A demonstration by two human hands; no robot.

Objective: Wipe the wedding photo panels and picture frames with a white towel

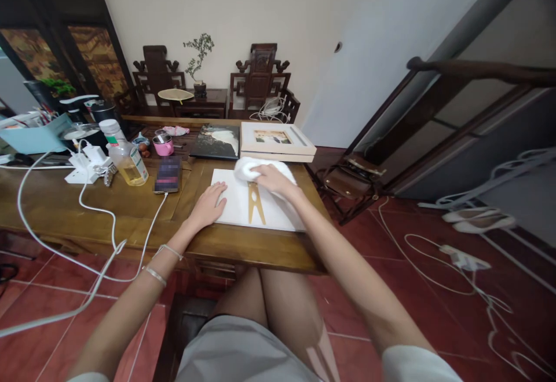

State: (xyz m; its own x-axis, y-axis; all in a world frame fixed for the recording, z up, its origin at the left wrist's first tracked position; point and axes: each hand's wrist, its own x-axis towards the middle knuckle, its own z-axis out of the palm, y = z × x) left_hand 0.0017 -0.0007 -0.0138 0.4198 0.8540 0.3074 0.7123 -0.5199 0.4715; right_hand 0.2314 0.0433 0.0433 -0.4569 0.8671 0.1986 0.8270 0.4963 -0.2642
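Note:
A white flat panel [230,208] with a gold clothespin-shaped figure [255,205] lies on the wooden table in front of me. My left hand [208,205] rests flat on the panel's left edge, fingers stretched out. A folded white cloth [247,168] is under my right hand [273,178], over the far part of the panel, and covers the top of the gold figure. The fingers of that hand are closed on the cloth. Just beyond lie a white framed picture [278,149] and a dark photo panel [216,141].
Left on the table [195,243] are a charging phone [167,174], a bottle of yellow liquid [128,156], a pink cup [163,145] and a white power strip [89,163]. Its cable hangs past the table's front edge. A wooden chair with a brown bag [351,184] stands right.

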